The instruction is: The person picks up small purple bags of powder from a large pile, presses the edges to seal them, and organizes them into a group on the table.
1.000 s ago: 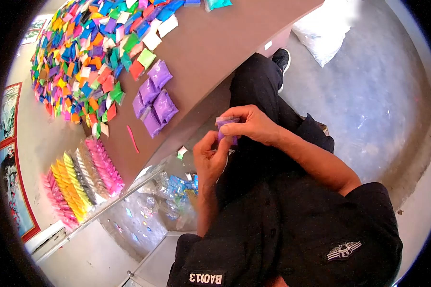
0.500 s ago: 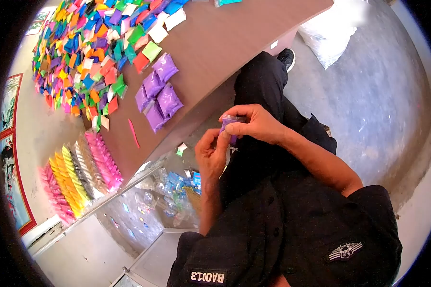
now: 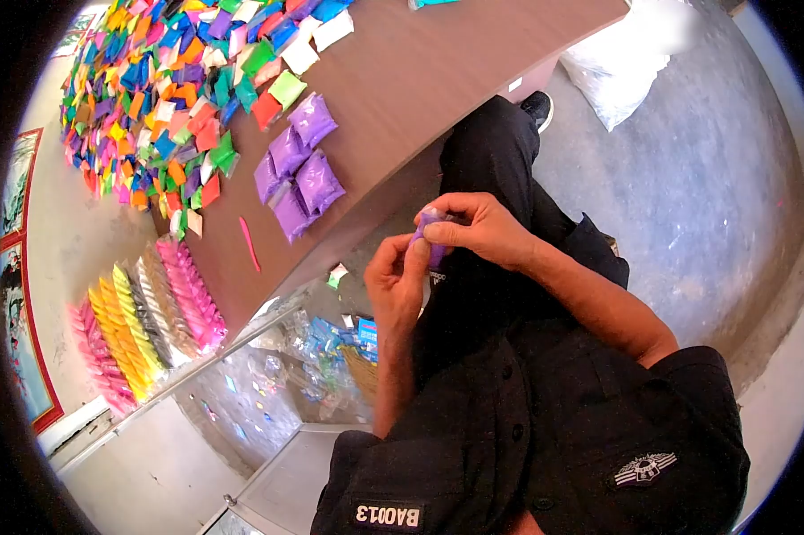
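Head view: a purple packet (image 3: 433,242) is held over the lap, off the table (image 3: 420,80). By judgement, its top edge is best pinched evenly end to end, with the packet kept upright. The right hand (image 3: 478,230) is closed on its top, thumb against fingers. The left hand (image 3: 395,287), at 7 o'clock, is pinched on its lower side. A purple stack (image 3: 293,169) lies at 10 o'clock.

Left hand (image 3: 397,287), right hand (image 3: 479,230) meeting, fingertips pinched together

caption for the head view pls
Left hand and right hand pinch a purple packet beside a table of coloured packets.
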The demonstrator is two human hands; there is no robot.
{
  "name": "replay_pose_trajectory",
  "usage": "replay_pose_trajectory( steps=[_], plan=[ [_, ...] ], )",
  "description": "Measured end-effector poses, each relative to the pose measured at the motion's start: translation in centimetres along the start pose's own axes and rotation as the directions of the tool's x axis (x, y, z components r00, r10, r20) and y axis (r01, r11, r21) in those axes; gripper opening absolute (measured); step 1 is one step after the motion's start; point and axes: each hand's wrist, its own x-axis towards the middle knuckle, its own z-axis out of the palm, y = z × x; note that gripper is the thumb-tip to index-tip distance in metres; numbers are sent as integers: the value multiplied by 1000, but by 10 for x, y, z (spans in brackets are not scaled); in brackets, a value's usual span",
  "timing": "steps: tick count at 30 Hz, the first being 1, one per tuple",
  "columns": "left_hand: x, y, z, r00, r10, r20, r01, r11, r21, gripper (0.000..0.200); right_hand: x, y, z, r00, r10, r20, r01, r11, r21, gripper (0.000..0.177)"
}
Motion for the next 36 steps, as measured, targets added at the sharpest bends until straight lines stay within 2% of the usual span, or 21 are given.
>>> replay_pose_trajectory(
  steps=[2, 4, 6, 10, 13, 18, 20, 23, 27, 29, 31, 36],
  plan=[
    [1, -3, -6, 1000, 28, 13, -28, 999, 18, 17, -1, -12, 2, 996, 75, 56, -70, 993, -92, 20],
    [1, -5, -10, 998, 33, 55, -38, 995, 89, 17, 0, -9, 0, 995, 75, 64, -68, 992, -104, 20],
    [0, -4, -10, 998, 24, 63, -28, 997, 73, 18, 0, -4, -1, 995, 74, 73, -66, 991, -116, 20],
    [-1, -3, -3, 998, -37, 44, 38, 999, -18, 22, -2, 3, 1, 1000, 12, -13, -13, 999, -51, 20],
    [-3, -6, -3, 993, -103, 52, 104, 995, -8, 25, -2, 3, 2, 998, -11, -58, 8, 998, -56, 19],
    [-3, -7, -11, 998, -54, 42, 53, 998, 32, 23, -1, -6, 5, 1000, 4, -23, -6, 996, -88, 21],
    [-3, -5, -12, 998, -40, 41, 37, 997, 69, 22, -1, -13, 8, 999, 36, 20, -31, 977, -211, 23],
    [-3, -3, -12, 999, -8, 43, 6, 998, 55, 21, 2, -6, 2, 993, 62, 101, -43, 983, -181, 23],
    [-4, -5, -11, 995, -70, 68, 70, 998, -4, 18, -1, -1, 0, 997, 62, 50, -54, 989, -136, 22],
    [-4, -5, -7, 993, -81, 80, 85, 995, -44, 18, -1, -1, 0, 999, 31, -25, -33, 997, -68, 20],
    [-4, -6, -6, 990, -95, 100, 104, 991, -89, 16, -2, -6, 1, 999, 38, -23, -39, 997, -72, 21],
    [-3, -3, -6, 996, -67, 50, 70, 996, -54, 16, 0, -10, 0, 997, 79, 22, -79, 997, -15, 22]
  ],
)
